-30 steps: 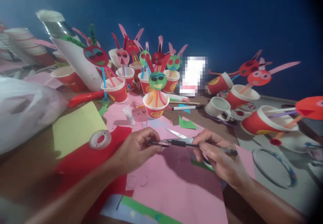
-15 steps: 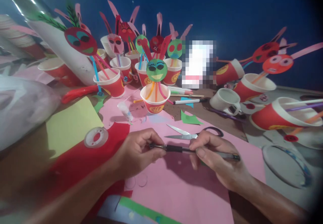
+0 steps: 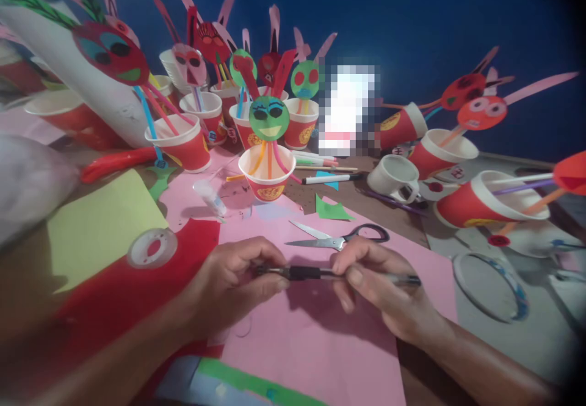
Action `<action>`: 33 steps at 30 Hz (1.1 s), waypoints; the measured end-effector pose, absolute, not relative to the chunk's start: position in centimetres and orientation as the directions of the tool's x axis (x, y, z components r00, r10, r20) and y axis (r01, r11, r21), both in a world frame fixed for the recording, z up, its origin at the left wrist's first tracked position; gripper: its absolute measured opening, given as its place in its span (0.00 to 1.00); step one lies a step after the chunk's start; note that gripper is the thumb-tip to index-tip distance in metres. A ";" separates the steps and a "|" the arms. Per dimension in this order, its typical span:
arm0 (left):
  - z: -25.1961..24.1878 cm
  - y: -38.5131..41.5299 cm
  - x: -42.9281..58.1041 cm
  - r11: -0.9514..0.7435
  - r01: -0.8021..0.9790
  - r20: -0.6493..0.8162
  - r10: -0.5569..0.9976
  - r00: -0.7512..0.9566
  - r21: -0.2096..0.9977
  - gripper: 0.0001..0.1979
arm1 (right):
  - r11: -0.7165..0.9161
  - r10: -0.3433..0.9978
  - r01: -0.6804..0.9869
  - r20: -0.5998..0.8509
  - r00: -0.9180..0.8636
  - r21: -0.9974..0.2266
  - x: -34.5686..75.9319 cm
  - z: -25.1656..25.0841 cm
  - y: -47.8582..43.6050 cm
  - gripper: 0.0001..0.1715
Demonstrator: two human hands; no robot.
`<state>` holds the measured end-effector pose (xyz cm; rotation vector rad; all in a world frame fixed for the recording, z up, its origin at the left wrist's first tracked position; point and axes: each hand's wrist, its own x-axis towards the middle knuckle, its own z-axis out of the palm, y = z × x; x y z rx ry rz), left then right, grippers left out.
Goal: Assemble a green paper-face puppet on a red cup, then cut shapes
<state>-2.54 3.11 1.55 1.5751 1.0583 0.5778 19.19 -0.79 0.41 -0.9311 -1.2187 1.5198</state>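
A black-gripped pen (image 3: 306,273) lies sideways between my hands, above the pink paper (image 3: 339,351). My left hand (image 3: 245,275) pinches its left end between thumb and fingers. Round the barrel's right part my right hand (image 3: 379,281) is closed, thumb and index finger near the middle. Just beyond the pen, scissors (image 3: 336,239) with black handles rest on the pink paper with their blades apart. To the left, a roll of clear tape (image 3: 152,248) sits on red paper (image 3: 123,290).
A paper cup (image 3: 268,177) with a green paper face stands behind the scissors. Several similar cups line the back and right. A white mug (image 3: 392,178), a marker (image 3: 327,179), a ring-shaped band (image 3: 492,287) and yellow paper (image 3: 107,229) lie around. A blurred bright screen (image 3: 348,110) stands behind.
The view has shifted, so things on the table appear further left. Both hands still hold the pen in much the same way.
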 end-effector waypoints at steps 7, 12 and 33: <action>0.9 3.3 -3.6 -0.123 0.276 -0.009 0.901 0.434 0.953 0.14 | 0.103 0.985 0.175 0.125 0.119 -0.979 22.3 0.5 0.8 0.05; 0.9 3.3 -3.4 -0.228 0.362 0.044 0.891 0.452 0.904 0.09 | 0.119 0.984 0.425 0.165 0.073 -0.897 23.7 0.0 2.2 0.09; 1.2 3.4 -2.9 -0.229 0.447 0.024 0.908 0.419 0.865 0.11 | 0.273 0.873 0.953 0.452 -0.185 -0.135 24.5 -1.5 3.2 0.12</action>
